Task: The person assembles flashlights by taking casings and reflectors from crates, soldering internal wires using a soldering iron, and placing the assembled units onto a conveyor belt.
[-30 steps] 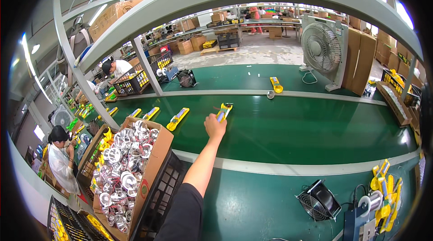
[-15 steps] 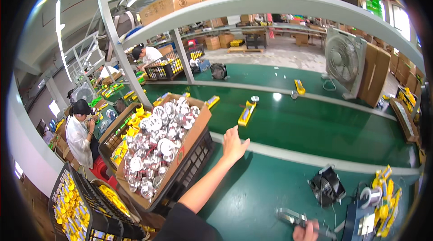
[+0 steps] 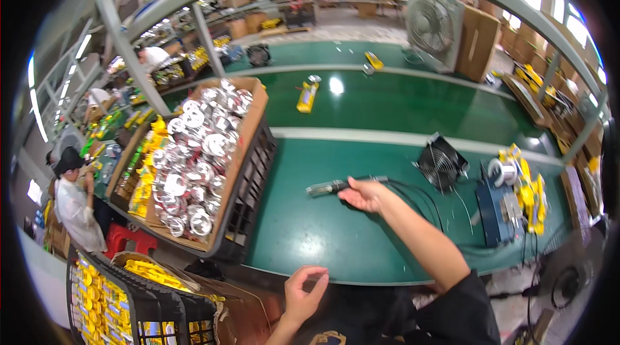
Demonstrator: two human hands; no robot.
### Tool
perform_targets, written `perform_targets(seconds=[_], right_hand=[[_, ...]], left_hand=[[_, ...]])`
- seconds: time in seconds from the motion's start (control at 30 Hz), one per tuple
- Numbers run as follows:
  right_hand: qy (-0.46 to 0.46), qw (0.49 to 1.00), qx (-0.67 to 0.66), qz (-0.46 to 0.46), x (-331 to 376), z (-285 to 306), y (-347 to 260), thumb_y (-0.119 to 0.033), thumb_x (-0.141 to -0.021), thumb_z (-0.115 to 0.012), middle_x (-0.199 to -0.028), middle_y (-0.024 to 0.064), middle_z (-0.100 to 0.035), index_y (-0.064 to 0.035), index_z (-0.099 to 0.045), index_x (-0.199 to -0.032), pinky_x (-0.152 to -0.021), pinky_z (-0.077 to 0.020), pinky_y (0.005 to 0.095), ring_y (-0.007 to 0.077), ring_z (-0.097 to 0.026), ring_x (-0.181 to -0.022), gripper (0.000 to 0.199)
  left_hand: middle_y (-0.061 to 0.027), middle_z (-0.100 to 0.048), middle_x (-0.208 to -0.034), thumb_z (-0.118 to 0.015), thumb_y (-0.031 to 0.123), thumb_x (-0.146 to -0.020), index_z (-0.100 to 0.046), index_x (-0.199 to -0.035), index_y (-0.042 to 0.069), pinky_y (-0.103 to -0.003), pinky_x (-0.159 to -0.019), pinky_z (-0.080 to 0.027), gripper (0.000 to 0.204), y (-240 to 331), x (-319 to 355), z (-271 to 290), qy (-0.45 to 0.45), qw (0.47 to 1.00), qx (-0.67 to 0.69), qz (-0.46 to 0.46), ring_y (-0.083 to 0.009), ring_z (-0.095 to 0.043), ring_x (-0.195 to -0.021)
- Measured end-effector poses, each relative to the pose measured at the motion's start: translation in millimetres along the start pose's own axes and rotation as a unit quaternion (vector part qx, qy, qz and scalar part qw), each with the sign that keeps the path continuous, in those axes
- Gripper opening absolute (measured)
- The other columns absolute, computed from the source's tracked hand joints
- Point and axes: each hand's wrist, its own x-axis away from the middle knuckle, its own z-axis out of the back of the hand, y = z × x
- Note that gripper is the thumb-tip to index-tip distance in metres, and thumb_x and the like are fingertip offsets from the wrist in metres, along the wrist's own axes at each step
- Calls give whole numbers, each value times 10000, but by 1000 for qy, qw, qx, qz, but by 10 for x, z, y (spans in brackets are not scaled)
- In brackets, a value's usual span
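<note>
My right hand [image 3: 365, 194] is closed around the black handle of a soldering iron [image 3: 327, 187] just above the green bench. The iron's metal end points left, and black cables trail from it toward a blue soldering station [image 3: 496, 213] that carries a spool of wire [image 3: 502, 172]. Near the bench's front edge, close to my body, my left hand [image 3: 305, 294] is empty, its fingers bent and the thumb apart. Left of both hands stands a carton [image 3: 253, 127] in a black crate, heaped with shiny silver reflector cups [image 3: 194, 158] beside yellow parts [image 3: 147, 180].
A small black fan [image 3: 442, 162] stands at the right, beside yellow parts [image 3: 535, 196] by the station. Beyond a pale rail, a yellow piece [image 3: 307, 96] lies on the green belt. A crate of yellow parts [image 3: 97, 293] is at lower left; a co-worker [image 3: 77, 206] sits far left.
My left hand has drawn back from beside the belt toward my body. My right hand has brought the soldering iron up and left over the bench. The view has shifted too.
</note>
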Motion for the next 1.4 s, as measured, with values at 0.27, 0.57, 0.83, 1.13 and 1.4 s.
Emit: perform_targets(seconds=[0.27, 0.57, 0.83, 1.13, 1.4], right_hand=[[62, 969, 223, 87, 635, -72, 160, -441, -899, -391, -679, 102, -600, 4, -551, -814, -460, -461, 215, 140, -574, -530, 481], [-84, 923, 372, -48, 2250, 1249, 1694, -207, -901, -461, -715, 46, -621, -16, -584, -899, -564, -470, 208, 108, -594, -642, 227], [345, 739, 531, 232, 1895, 1494, 2639, -84, -758, -606, -663, 87, -563, -9, -576, -787, -515, -418, 305, 186, -537, -563, 86], [-117, 602, 627, 480, 1088, 22, 2421, -262, -755, -637, -946, 152, -575, -27, -573, -998, -756, -449, 340, 299, -558, -887, 344], [-315, 477, 727, 381, 1390, -425, 2828, -209, -773, -596, -715, 85, -565, -71, -562, -779, -587, -476, 334, 255, -580, -664, 142]], left_hand=[[-95, -625, -806, -608, -4, -740, -612, -848, -2, -249, -691, -466, 108, -146, 132, 34, -96, 995, -35, 0, -165, -608, -743], [-74, -627, -723, -549, 54, -807, -636, -866, 2, -229, -643, -459, 117, -285, 91, 59, -309, 948, 10, 77, -146, -605, -662], [-57, -545, -1084, -428, 208, -914, -518, -1083, 22, -257, -881, -345, 266, -1788, 608, 524, -150, 930, -1, 336, -130, -472, -988], [-22, -572, -787, -557, 88, -781, -555, -843, 8, -233, -697, -419, 101, -1393, 1910, 1240, -273, 851, -98, 438, -102, -530, -748], [-90, -477, -958, -612, 20, -657, -505, -974, 56, -304, -707, -412, 336, -1263, 1892, 811, -10, 993, -97, 71, -238, -505, -853]])
